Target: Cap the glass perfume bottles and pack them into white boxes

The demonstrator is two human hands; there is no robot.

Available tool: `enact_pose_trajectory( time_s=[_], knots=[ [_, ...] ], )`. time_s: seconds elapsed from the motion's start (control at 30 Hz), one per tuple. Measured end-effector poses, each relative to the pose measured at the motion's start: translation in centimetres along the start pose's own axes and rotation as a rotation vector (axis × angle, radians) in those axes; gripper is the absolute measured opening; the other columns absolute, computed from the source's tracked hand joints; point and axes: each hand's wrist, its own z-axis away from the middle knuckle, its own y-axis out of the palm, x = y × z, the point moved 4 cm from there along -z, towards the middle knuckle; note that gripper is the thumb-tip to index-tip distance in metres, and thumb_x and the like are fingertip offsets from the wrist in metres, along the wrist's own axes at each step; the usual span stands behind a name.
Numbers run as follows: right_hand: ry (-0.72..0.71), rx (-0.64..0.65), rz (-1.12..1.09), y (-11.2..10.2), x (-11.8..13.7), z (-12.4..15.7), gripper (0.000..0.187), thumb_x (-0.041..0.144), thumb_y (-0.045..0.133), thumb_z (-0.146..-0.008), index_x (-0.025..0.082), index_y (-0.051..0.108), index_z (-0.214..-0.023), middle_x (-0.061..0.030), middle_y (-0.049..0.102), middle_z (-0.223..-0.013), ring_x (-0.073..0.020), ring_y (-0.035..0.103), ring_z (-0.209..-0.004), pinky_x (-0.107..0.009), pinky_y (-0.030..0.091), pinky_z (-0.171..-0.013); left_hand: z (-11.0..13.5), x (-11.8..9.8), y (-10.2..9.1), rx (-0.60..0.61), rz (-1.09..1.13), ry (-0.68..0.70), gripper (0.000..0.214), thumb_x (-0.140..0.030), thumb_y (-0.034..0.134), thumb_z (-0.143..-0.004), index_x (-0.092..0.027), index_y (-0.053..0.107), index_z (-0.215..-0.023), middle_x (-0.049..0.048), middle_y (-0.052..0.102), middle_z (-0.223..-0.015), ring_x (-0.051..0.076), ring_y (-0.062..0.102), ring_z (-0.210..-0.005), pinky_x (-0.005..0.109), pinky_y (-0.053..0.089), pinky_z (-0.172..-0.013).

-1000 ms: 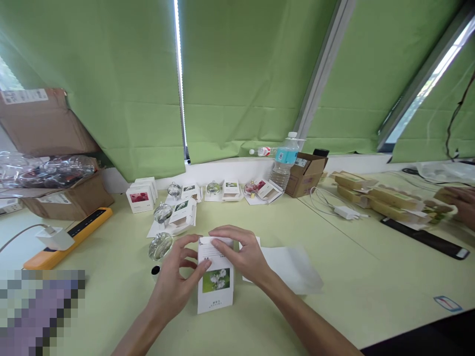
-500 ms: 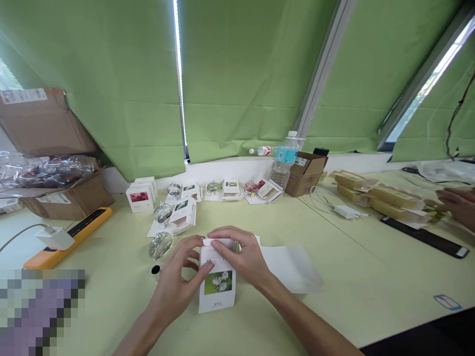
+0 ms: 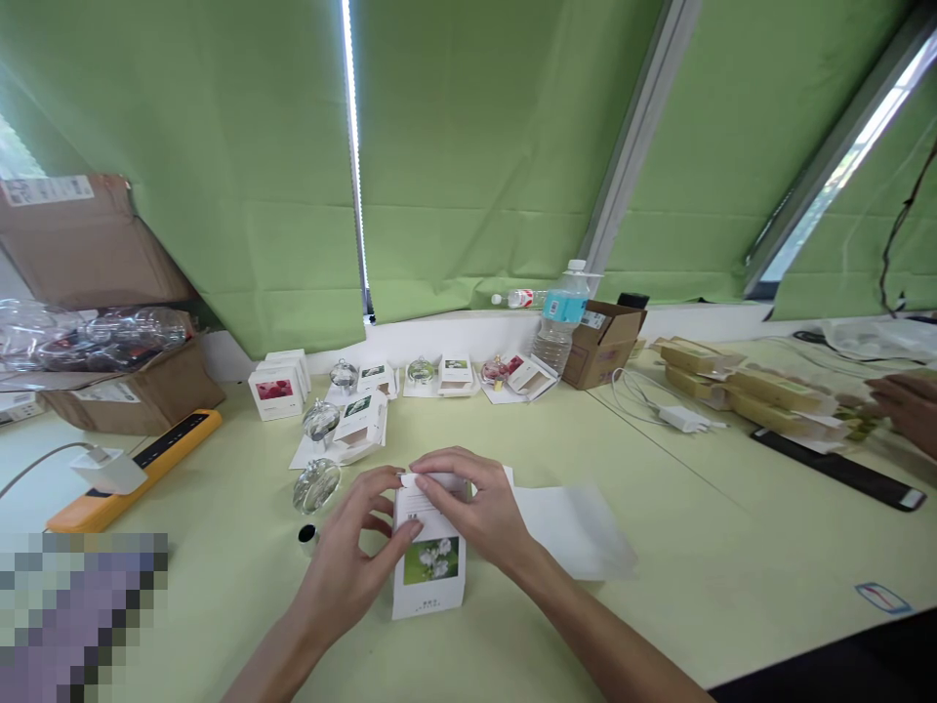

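Note:
A small white carton (image 3: 430, 598) with a photo of white blossoms stands on the table in front of me. My left hand (image 3: 358, 532) grips its left side, thumb on the front and fingers at the upper corner. From the right, my right hand (image 3: 475, 503) holds the top, its thumb pressing the upper flap. Part of the carton's top and right side is hidden by my fingers. To the left lie a clear glass bottle (image 3: 317, 486) and a small silver cap (image 3: 307, 537). A sheet of white paper (image 3: 571, 527) lies at the right.
Several glass bottles and white cartons (image 3: 276, 392) line the back. A large plastic water bottle (image 3: 560, 317) stands beside a cardboard box (image 3: 604, 347). An orange power strip (image 3: 139, 474) lies left. Far right, another person's hand (image 3: 908, 405) is near yellow packages (image 3: 776, 389).
My hands and the carton stay almost still. The other person's hand at the far right has shifted slightly to the right.

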Motion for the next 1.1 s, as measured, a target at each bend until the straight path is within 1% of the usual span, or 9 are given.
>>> enact_pose_trajectory(
  time_s=[0.23,0.43,0.57,0.63,0.7,0.8,0.93,1.03,1.1],
  knots=[
    [-0.044,-0.003,0.009,0.0,0.1,0.0,0.013,0.020,0.062,-0.084,0.024,0.072,-0.090,-0.0042,0.073,-0.088,-0.0190,0.066,-0.085,-0.031,0.053,-0.078,-0.1,0.1,0.1,0.008,0.011,-0.017,0.032,-0.028,0.059,-0.086,-0.031,0.048,-0.116,0.0025,0.057,-0.118,0.015,0.063,-0.087,0.030,0.058,-0.070],
    [-0.112,-0.011,0.026,-0.1,-0.1,0.0,0.015,0.017,0.062,-0.084,0.023,0.074,-0.091,-0.0048,0.072,-0.089,-0.0178,0.066,-0.083,-0.029,0.054,-0.074,0.0,0.4,0.1,0.000,0.016,-0.093,0.043,-0.031,0.061,-0.085,-0.030,0.041,-0.122,0.0017,0.063,-0.105,0.016,0.065,-0.084,0.034,0.059,-0.073],
    [-0.148,-0.004,0.042,-0.1,0.0,-0.1,0.016,0.016,0.062,-0.084,0.023,0.074,-0.092,-0.0055,0.072,-0.089,-0.0177,0.066,-0.082,-0.029,0.054,-0.071,0.0,0.6,0.1,-0.005,0.019,-0.115,0.046,-0.033,0.061,-0.085,-0.031,0.041,-0.126,0.0003,0.065,-0.096,0.017,0.066,-0.085,0.034,0.058,-0.075],
    [-0.164,0.005,0.047,-0.1,0.2,0.0,0.017,0.016,0.062,-0.084,0.023,0.074,-0.092,-0.0057,0.072,-0.089,-0.0181,0.066,-0.084,-0.029,0.054,-0.072,-0.1,0.5,0.2,-0.007,0.035,-0.116,0.043,-0.033,0.061,-0.085,-0.032,0.043,-0.125,0.0008,0.064,-0.102,0.017,0.066,-0.085,0.033,0.059,-0.074],
    [-0.164,0.018,0.043,0.0,0.4,0.0,0.018,0.016,0.063,-0.083,0.023,0.074,-0.095,-0.0057,0.072,-0.091,-0.0187,0.065,-0.087,-0.031,0.054,-0.077,-0.1,0.4,0.2,-0.014,0.054,-0.106,0.039,-0.033,0.060,-0.085,-0.033,0.047,-0.122,0.0012,0.060,-0.115,0.015,0.065,-0.087,0.031,0.059,-0.073],
    [-0.111,0.031,0.019,0.1,0.3,0.2,0.023,0.017,0.064,-0.082,0.024,0.071,-0.103,-0.0056,0.070,-0.099,-0.0195,0.064,-0.095,-0.032,0.052,-0.085,-0.3,0.2,-0.1,-0.039,0.076,-0.100,0.034,-0.034,0.060,-0.085,-0.034,0.050,-0.118,0.0004,0.053,-0.125,0.014,0.064,-0.088,0.030,0.059,-0.072],
    [-0.006,-0.007,0.010,-0.2,-0.2,0.1,0.033,0.020,0.065,-0.081,0.026,0.065,-0.113,-0.0048,0.065,-0.114,-0.0212,0.059,-0.107,-0.034,0.049,-0.091,-0.5,0.1,-0.7,-0.061,0.117,-0.155,0.035,-0.035,0.062,-0.084,-0.032,0.050,-0.117,0.0018,0.057,-0.122,0.015,0.064,-0.086,0.031,0.058,-0.071],
    [0.079,-0.043,-0.053,-0.7,-0.9,0.0,0.031,0.024,0.063,-0.083,0.027,0.065,-0.113,-0.0047,0.062,-0.120,-0.0223,0.058,-0.109,-0.034,0.051,-0.088,-0.7,0.1,-1.2,-0.074,0.161,-0.188,0.037,-0.036,0.063,-0.083,-0.030,0.049,-0.117,0.0035,0.059,-0.122,0.017,0.065,-0.086,0.033,0.058,-0.072],
    [0.158,-0.041,-0.135,-0.8,-1.4,-0.1,0.028,0.029,0.062,-0.084,0.026,0.065,-0.112,-0.0055,0.061,-0.121,-0.0223,0.061,-0.103,-0.034,0.053,-0.082,-0.8,0.1,-1.4,-0.093,0.190,-0.193,0.038,-0.036,0.063,-0.083,-0.030,0.048,-0.117,0.0038,0.060,-0.120,0.017,0.065,-0.087,0.033,0.057,-0.072]
  ],
)
